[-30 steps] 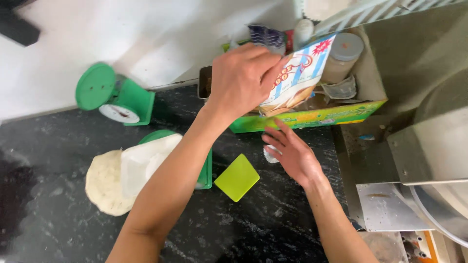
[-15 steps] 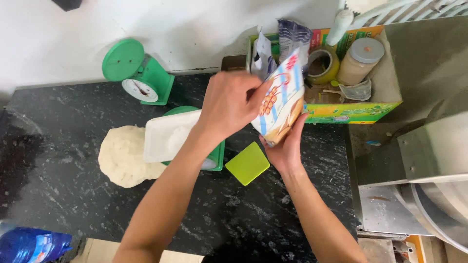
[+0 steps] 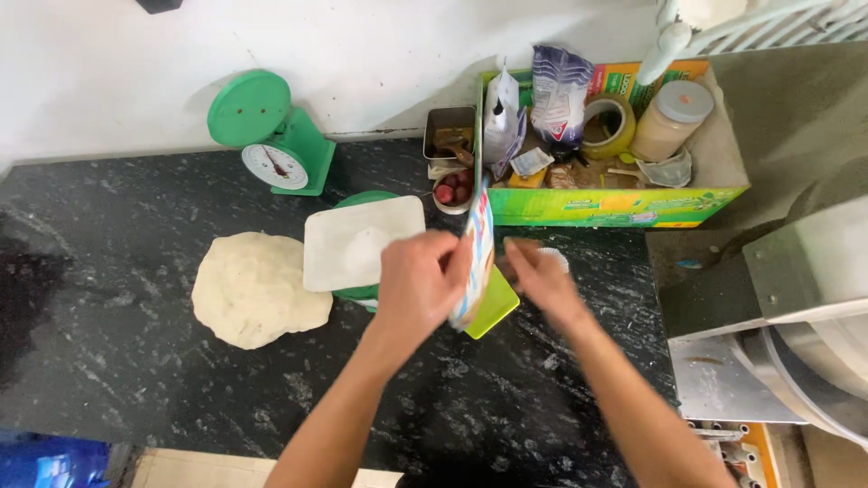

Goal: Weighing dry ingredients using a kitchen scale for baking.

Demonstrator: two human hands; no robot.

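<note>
The left hand [image 3: 418,280] is clamped around a printed food packet [image 3: 477,258], seen nearly edge-on and held upright just above the counter. The right hand [image 3: 539,278] is blurred beside it; its fingers look loosely curled near the packet's lower edge, but whether they pinch it cannot be told. A second ago the packet was up at the green cardboard box [image 3: 624,206], lifted out by the left hand; half a second ago both hands had it in mid-air. Now it has come down and nearer, over the lime-green square lid [image 3: 495,312], so the packet is out of the box and brought to the working spot.

Left of the hands, a white tray [image 3: 357,242] sits on a green container, with a mound of dough [image 3: 255,289] on the black stone counter [image 3: 136,380]. Farther back stands a green dial scale [image 3: 271,145] against the wall.
</note>
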